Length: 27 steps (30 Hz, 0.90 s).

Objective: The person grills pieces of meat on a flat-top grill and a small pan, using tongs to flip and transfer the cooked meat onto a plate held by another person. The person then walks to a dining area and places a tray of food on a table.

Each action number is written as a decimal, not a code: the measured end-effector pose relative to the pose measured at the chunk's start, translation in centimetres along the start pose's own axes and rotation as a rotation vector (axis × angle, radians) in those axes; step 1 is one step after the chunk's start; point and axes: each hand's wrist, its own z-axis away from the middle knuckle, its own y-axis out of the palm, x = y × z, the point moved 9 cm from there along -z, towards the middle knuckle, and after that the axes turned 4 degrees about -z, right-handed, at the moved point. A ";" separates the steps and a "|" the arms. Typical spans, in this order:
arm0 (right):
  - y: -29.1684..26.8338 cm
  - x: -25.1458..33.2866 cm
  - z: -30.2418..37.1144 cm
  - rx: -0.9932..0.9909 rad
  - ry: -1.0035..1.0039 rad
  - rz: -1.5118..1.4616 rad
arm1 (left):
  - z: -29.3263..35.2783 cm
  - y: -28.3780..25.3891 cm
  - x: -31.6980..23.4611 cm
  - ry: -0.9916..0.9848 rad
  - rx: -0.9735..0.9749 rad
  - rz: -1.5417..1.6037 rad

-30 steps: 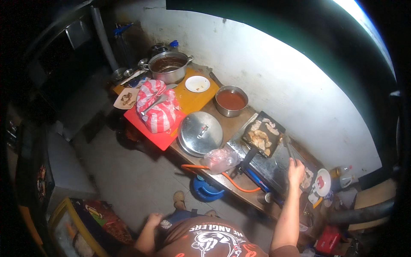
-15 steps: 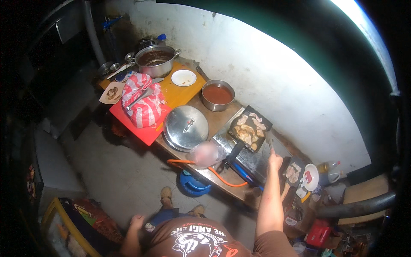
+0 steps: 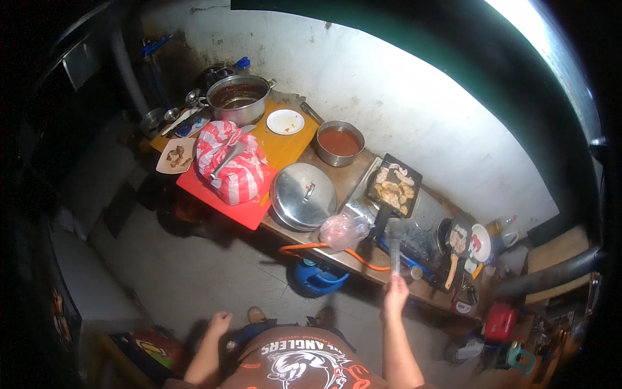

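My right hand (image 3: 395, 299) is closed around the handle of a long, narrow metal utensil (image 3: 394, 249), held upright in front of the stove (image 3: 414, 243); its exact kind is blurred. Just beyond its tip, a square black pan (image 3: 416, 174) sits on the stove with several browned and pale meat slices (image 3: 392, 190) in it, its dark handle turned toward me. My left hand (image 3: 220, 323) hangs low by my body, fingers curled in, with nothing showing in it. Next to the pan's handle lies a clear plastic bag (image 3: 345, 232) with pinkish contents.
Left along the table are a lidded pot (image 3: 303, 194), a sauce pot (image 3: 339, 141), a white plate (image 3: 285, 121), a striped bag (image 3: 227, 162) on a red board (image 3: 230, 211), and a large pot (image 3: 238, 97). A wooden-handled pan (image 3: 458, 240) stands right. An orange hose (image 3: 299, 247) passes above a blue cylinder (image 3: 317, 279).
My right hand has drawn back from beside the square pan toward the table's front edge, still gripping the utensil. My left hand stays low, and the whole view has shifted slightly.
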 end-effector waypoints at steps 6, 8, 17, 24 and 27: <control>15.1 -5.1 13.6 0.454 0.179 0.220 | 4.8 -4.8 -19.1 0.359 0.461 0.283; 19.4 -5.3 17.0 0.603 0.194 0.192 | 6.9 -3.8 -24.3 0.336 0.652 0.557; 23.2 -8.3 14.8 0.704 0.348 0.117 | 4.4 -3.6 -26.5 0.005 0.458 1.167; 6.2 -7.8 -8.5 -0.364 0.271 0.164 | 3.6 -10.9 -17.0 0.053 0.196 1.028; 10.0 -9.7 -12.1 0.168 0.579 -0.278 | 4.1 -11.7 -12.7 -0.034 0.103 1.083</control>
